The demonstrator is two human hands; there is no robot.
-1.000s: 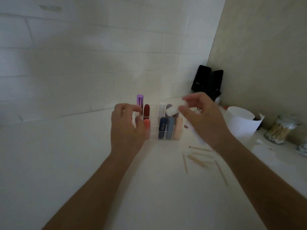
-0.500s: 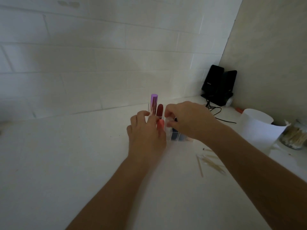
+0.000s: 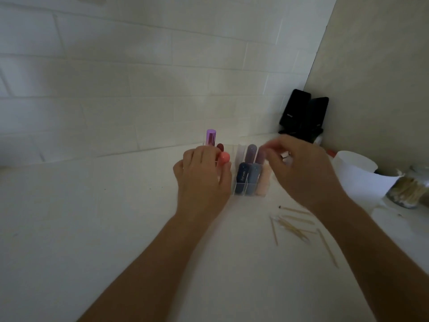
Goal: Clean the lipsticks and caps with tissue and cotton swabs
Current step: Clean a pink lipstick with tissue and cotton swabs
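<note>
Looked near done: lipsticks sat capped in the organizer your left hand gripped, used swabs lay lower right, and your right hand was too blurred to read its grip.

My lipsticks stand upright in the clear organizer at frame centre: a tall purple tube back left, a dark red stick and coral stick beside it, then a navy tube, grey-blue tube and pale pink tube in front. Loose cotton swabs lie scattered flat to the lower right.

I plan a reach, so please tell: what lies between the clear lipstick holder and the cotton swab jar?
In the head view, the right hand and a white container lie there.
</note>
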